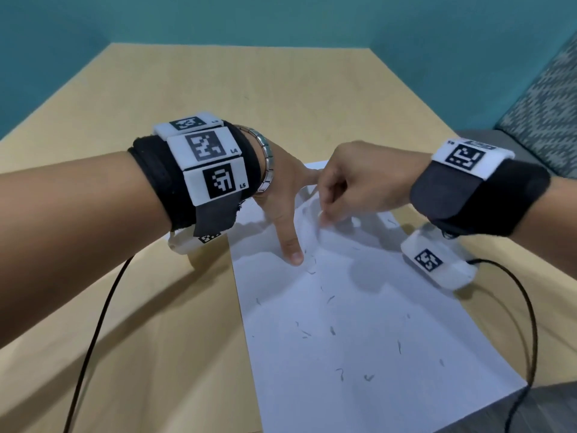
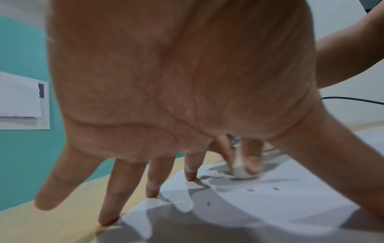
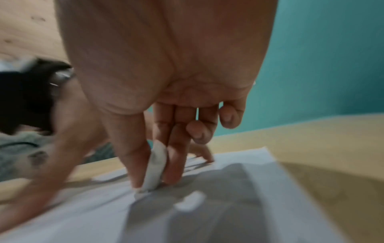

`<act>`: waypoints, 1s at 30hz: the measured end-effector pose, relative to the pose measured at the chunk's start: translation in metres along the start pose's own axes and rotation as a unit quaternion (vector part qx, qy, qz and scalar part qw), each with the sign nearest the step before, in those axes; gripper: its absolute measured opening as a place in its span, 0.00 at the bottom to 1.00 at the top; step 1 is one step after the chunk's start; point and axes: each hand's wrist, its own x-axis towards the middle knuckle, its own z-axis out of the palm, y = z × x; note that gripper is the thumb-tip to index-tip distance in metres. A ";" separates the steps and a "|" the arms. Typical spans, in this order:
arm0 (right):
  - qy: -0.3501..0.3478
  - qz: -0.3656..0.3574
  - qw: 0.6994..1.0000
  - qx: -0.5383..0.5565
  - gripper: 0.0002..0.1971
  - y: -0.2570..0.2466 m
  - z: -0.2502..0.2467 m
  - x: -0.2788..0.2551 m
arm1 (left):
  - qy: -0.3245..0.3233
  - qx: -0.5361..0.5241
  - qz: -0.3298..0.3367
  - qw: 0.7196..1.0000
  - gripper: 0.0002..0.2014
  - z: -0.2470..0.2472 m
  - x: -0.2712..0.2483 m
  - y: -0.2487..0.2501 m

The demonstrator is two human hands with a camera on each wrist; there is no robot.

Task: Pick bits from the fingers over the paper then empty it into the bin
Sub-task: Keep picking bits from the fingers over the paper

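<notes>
My left hand [image 1: 282, 195] lies spread on the paper [image 1: 359, 323], upper centre; my right hand [image 1: 352, 179], beside it, pinches a white lump [image 3: 154, 169] touching the sheet.

Paper [image 1: 359, 323] on table [image 1: 156, 323], bits [image 1: 332, 331] across it; both hands over its far end.

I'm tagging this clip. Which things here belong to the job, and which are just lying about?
Job: paper; dark bits; left hand, fingers spread on the paper; right hand, pinching a white eraser-like piece.

Lying about: table; black cables; patterned cushion.
</notes>
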 end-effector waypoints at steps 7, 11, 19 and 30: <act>-0.038 -0.012 0.999 0.003 0.07 -0.006 0.003 -0.003 | 0.004 -0.002 -0.001 1.000 0.58 0.001 0.004 -0.003; 0.044 0.005 0.999 -0.001 0.07 -0.001 -0.001 0.007 | -0.006 -0.005 -0.006 1.000 0.62 0.002 0.002 -0.003; -0.007 0.023 0.999 -0.049 0.07 0.002 -0.007 -0.020 | -0.001 0.017 -0.023 1.000 0.69 0.000 -0.001 -0.006; 0.048 0.056 0.996 0.057 0.06 0.025 -0.012 -0.024 | 0.019 -0.053 -0.015 0.998 0.68 -0.005 -0.014 -0.022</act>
